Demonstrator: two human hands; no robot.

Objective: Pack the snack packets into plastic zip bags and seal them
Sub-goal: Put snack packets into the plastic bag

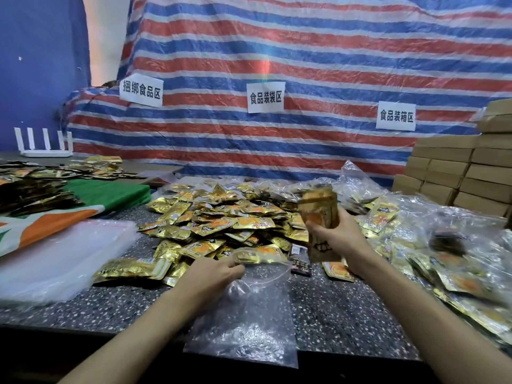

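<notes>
Snack packets (221, 223) lie heaped in the middle of the table (346, 309). The right hand (338, 239) grips a blurred bundle (318, 212) above them; the left hand (213, 275) pinches the mouth of the near zip bag (249, 322).

Snack packets (221, 220) heaped mid-way on the table (346, 309), zip bag (249, 314) just before them, spare bags (63, 253) left, boxes (457, 173) back right.

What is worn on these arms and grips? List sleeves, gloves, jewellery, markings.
Nothing is worn. The left grip and right grip are bare hands: no gloves, rings or markings show. The left forearm and right forearm are bare too, with no sleeve, watch or bracelet in view up to the frame's edge.
</notes>
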